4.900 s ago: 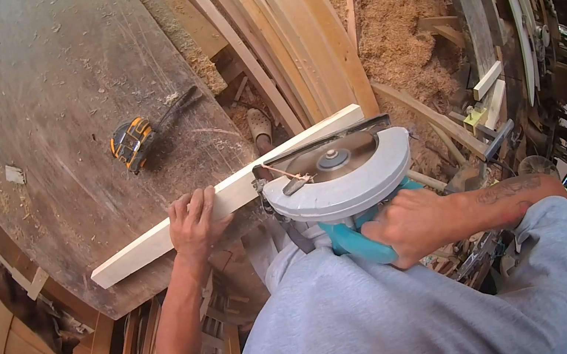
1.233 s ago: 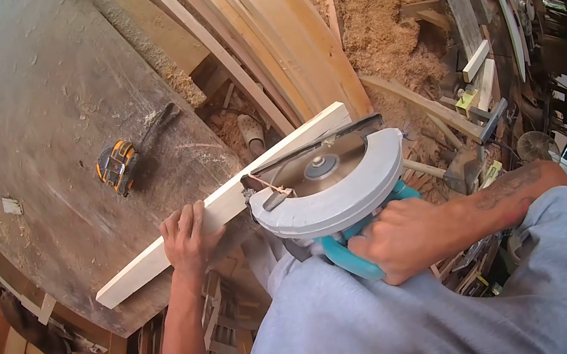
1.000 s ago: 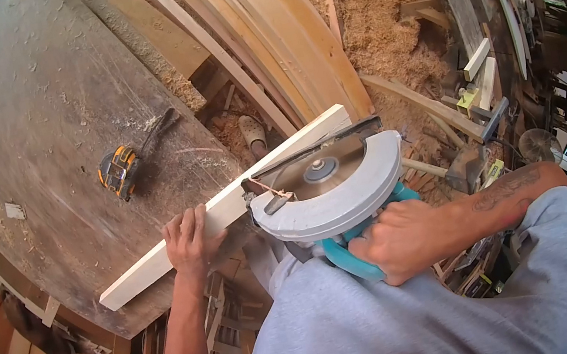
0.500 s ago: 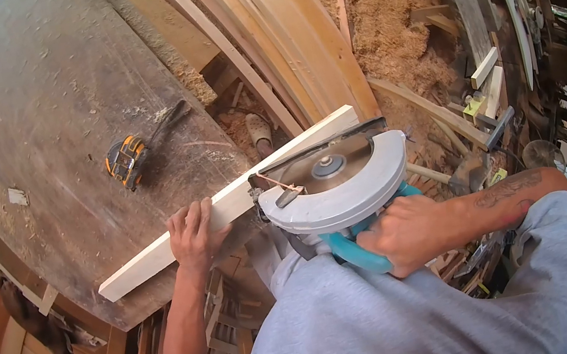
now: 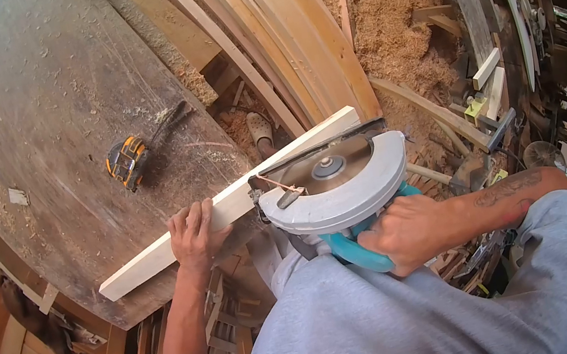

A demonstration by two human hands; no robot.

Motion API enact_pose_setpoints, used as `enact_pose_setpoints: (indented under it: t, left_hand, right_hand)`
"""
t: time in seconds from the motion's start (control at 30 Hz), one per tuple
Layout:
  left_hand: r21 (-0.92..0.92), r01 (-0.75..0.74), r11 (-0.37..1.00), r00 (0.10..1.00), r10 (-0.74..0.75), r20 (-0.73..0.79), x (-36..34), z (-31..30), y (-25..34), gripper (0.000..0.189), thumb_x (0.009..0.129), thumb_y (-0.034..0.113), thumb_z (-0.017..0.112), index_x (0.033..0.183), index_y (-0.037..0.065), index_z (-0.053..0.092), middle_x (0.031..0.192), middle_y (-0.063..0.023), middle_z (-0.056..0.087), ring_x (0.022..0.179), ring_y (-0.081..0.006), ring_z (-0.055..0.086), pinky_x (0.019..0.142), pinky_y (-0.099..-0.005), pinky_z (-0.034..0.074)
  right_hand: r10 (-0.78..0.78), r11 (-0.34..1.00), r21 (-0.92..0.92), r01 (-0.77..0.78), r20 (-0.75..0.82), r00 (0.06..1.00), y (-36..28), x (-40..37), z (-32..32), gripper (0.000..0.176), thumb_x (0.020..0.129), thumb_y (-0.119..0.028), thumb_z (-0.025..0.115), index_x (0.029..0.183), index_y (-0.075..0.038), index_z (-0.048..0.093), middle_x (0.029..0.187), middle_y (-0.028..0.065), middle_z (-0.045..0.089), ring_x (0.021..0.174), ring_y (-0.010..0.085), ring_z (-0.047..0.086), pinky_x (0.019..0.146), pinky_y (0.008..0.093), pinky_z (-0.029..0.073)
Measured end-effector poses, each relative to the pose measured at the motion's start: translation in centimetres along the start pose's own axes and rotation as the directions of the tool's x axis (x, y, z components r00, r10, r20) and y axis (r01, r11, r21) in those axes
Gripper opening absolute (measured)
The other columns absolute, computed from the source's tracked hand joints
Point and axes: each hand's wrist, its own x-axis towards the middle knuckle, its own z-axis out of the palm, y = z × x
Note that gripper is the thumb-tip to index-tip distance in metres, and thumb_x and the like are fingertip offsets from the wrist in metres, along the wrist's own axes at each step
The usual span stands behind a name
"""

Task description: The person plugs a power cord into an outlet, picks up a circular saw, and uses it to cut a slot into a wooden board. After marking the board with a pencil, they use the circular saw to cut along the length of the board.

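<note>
A pale wooden board (image 5: 144, 265) lies slantwise across the front edge of the workbench (image 5: 57, 125), its right end reaching out past the bench. My left hand (image 5: 195, 231) grips the board near its middle, fingers over the top face. My right hand (image 5: 399, 234) is wrapped around the teal handle of a circular saw (image 5: 347, 196) with a grey guard. The saw sits against the right part of the board, its round blade facing up toward me. Whether the blade is spinning cannot be told.
An orange and black tape measure (image 5: 127, 163) lies on the bench beside a dark, thin tool (image 5: 166, 124). Long planks (image 5: 302, 39) stretch away beyond the board. Sawdust (image 5: 394, 31) is heaped at the right, near wood offcuts (image 5: 486, 68). A foot in a clog (image 5: 260, 128) shows below.
Almost nothing differs. Both hands, the board and the circular saw keep their places, with only a very slight shift of the view.
</note>
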Motion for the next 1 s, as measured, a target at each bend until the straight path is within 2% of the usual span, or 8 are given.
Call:
enact_pose_setpoints:
  t: [0.47, 0.57, 0.63, 1.0]
  left_hand:
    - [-0.010, -0.003, 1.000, 1.000, 0.003, -0.003, 0.20, -0.16, 0.09, 0.073, 0.057, 0.029, 0.087, 0.123, 0.007, 0.064, 0.116, -0.0075, 0.063, 0.100, -0.0300, 0.059, 0.089, -0.0439, 0.045]
    - [0.012, -0.017, 1.000, 1.000, 0.017, -0.022, 0.27, -0.19, 0.07, 0.075, 0.056, 0.034, 0.086, 0.124, 0.010, 0.064, 0.115, -0.0041, 0.061, 0.099, -0.0273, 0.058, 0.085, -0.0415, 0.046]
    - [-0.023, 0.000, 1.000, 1.000, 0.001, 0.005, 0.26, -0.32, 0.13, 0.073, 0.058, 0.031, 0.087, 0.123, 0.007, 0.064, 0.116, -0.0080, 0.063, 0.101, -0.0301, 0.059, 0.089, -0.0440, 0.045]
    - [-0.021, 0.000, 1.000, 1.000, 0.000, 0.002, 0.12, -0.19, 0.07, 0.076, 0.054, 0.026, 0.087, 0.123, 0.006, 0.064, 0.116, -0.0079, 0.063, 0.101, -0.0294, 0.059, 0.089, -0.0434, 0.045]
  right_hand:
    - [-0.036, 0.999, -0.019, 0.036, -0.047, 0.998, 0.55, -0.07, 0.12, 0.025, 0.071, -0.013, 0.065, 0.090, 0.002, 0.062, 0.063, 0.0241, 0.065, 0.060, 0.0430, 0.068, 0.055, 0.0521, 0.055]
    - [-0.035, 0.999, -0.015, 0.034, -0.040, 0.999, 0.66, -0.06, 0.13, 0.025, 0.071, -0.013, 0.065, 0.091, 0.002, 0.062, 0.063, 0.0240, 0.065, 0.060, 0.0431, 0.068, 0.055, 0.0522, 0.054]
    - [-0.033, 0.999, -0.017, 0.032, -0.038, 0.999, 0.64, -0.08, 0.09, 0.026, 0.071, -0.013, 0.065, 0.091, 0.002, 0.062, 0.063, 0.0239, 0.065, 0.060, 0.0431, 0.068, 0.055, 0.0522, 0.054]
    - [-0.037, 0.999, -0.017, 0.037, -0.040, 0.999, 0.72, -0.11, -0.01, 0.024, 0.071, -0.013, 0.064, 0.090, 0.001, 0.061, 0.063, 0.0235, 0.065, 0.059, 0.0422, 0.067, 0.056, 0.0510, 0.054]
